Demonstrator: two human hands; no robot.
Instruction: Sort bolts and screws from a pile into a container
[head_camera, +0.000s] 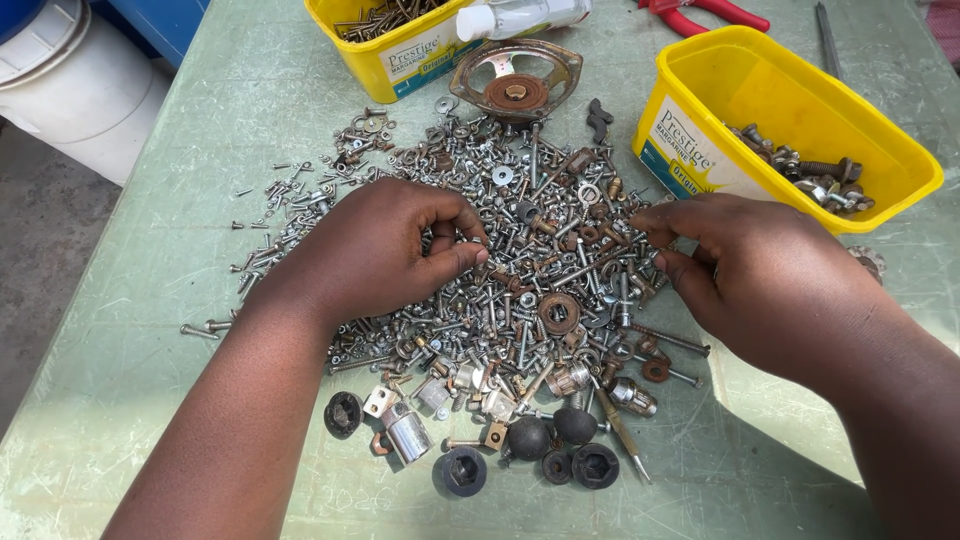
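Observation:
A wide pile of mixed screws, bolts, nuts and washers (520, 270) covers the middle of a pale green table (180, 290). My left hand (385, 245) rests on the pile's left part, thumb and fingers pinched together over small pieces; what it pinches is too small to tell. My right hand (770, 275) lies at the pile's right edge, its fingertips curled into the hardware beside a yellow tub (700, 75) that holds several rusty bolts and nuts (810, 175).
A second yellow tub (385, 50) of screws stands at the back, with a white bottle (520, 15) on it. A rusty speaker frame (515, 75) and red pliers (700, 12) lie behind the pile. Black rubber knobs (560, 450) sit at the front. White bucket (80, 85) left.

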